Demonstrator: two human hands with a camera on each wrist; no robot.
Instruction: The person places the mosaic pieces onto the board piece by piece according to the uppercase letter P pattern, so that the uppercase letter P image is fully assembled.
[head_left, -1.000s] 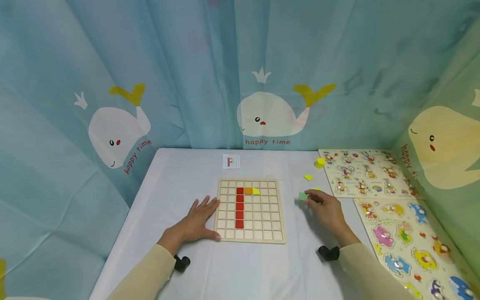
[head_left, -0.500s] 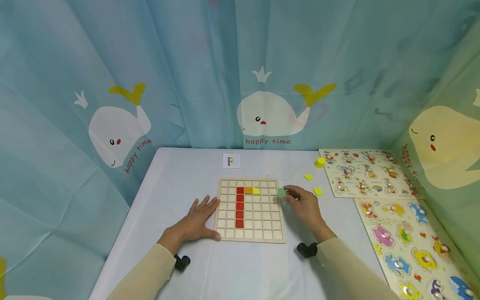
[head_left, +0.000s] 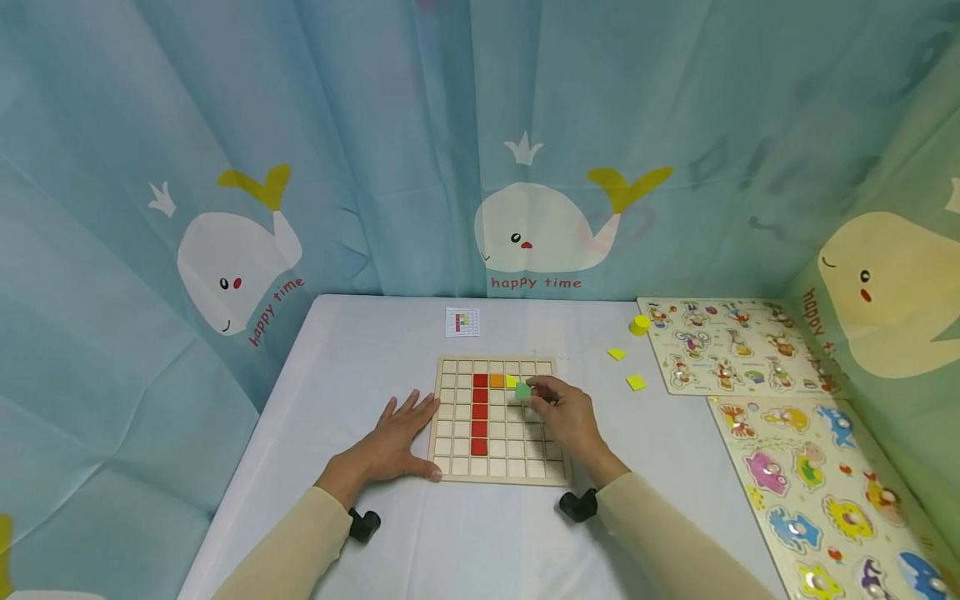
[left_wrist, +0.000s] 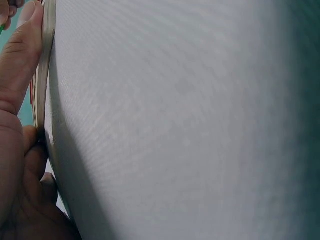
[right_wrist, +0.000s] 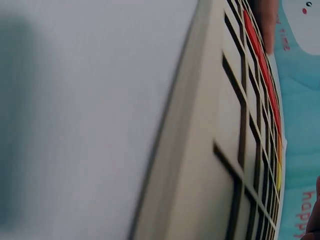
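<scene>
A square wooden grid board (head_left: pixel 502 480) lies on the table in the head view. Several red tiles (head_left: pixel 479 412) form a column in it, with an orange tile (head_left: pixel 497 381) and a yellow piece (head_left: pixel 512 381) right of the top one. My left hand (head_left: pixel 386 442) rests at the board's left side, fingers spread and thumb at the lower left corner. Between right thumb and fingers, my right hand (head_left: pixel 570 419) pinches a green tile (head_left: pixel 522 391) over the grid, just below and right of the yellow piece. The right wrist view shows mainly the board's edge (right_wrist: pixel 180 150).
Behind the board lies a small printed card (head_left: pixel 462 322) with a coloured grid. Two yellow pieces, one of them a yellow square (head_left: pixel 636 382), and a yellow cylinder-like stack (head_left: pixel 640 325) are to the right. Two picture puzzle boards (head_left: pixel 738 350) line the right edge; curtains surround the table.
My right hand has carried the green tile leftward from beside the yellow pieces to above the grid. The left hand has stayed in place at the board.
</scene>
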